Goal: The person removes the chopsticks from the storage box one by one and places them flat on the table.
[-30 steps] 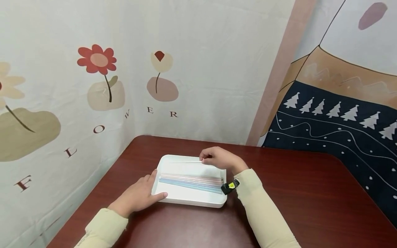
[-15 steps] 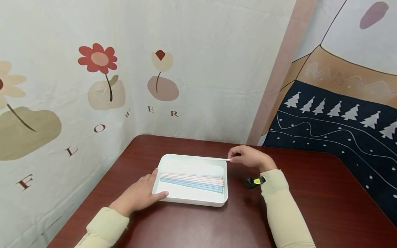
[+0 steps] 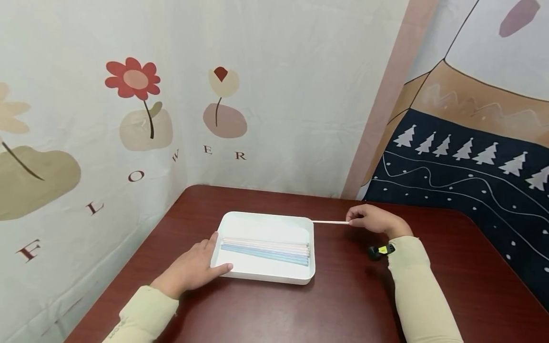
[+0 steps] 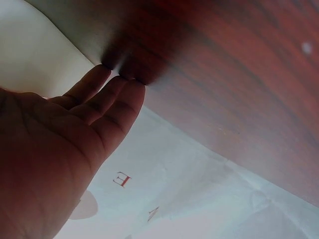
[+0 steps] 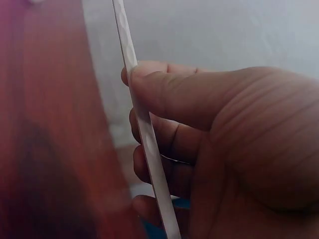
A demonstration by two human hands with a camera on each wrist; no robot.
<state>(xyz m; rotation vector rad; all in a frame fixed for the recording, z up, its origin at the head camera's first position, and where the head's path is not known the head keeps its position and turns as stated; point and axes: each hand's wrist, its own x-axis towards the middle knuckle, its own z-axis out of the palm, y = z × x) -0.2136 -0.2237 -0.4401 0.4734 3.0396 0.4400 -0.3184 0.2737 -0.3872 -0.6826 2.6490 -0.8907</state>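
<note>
A pale, nearly white chopstick (image 3: 330,222) is pinched between the thumb and fingertips of my right hand (image 3: 375,219), to the right of a white tray (image 3: 268,277). Its far end reaches the tray's back right corner. Up close in the right wrist view, the chopstick (image 5: 149,130) shows a dented pattern along its side. Inside the tray, several pink and blue chopsticks (image 3: 266,251) lie side by side. My left hand (image 3: 193,267) rests at the tray's left end, thumb over the front rim. Its extended fingers (image 4: 117,112) touch the outside in the left wrist view.
The tray stands on a dark red wooden table (image 3: 274,309). Behind and to the left hangs a pale curtain (image 3: 291,95) printed with flowers and letters. A navy cloth (image 3: 454,176) with white trees hangs at the right. A small black device (image 3: 381,250) sits at my right wrist.
My right hand has moved right, drawing the pale chopstick from above the tray out past its right edge. My left hand has stayed on the tray.
</note>
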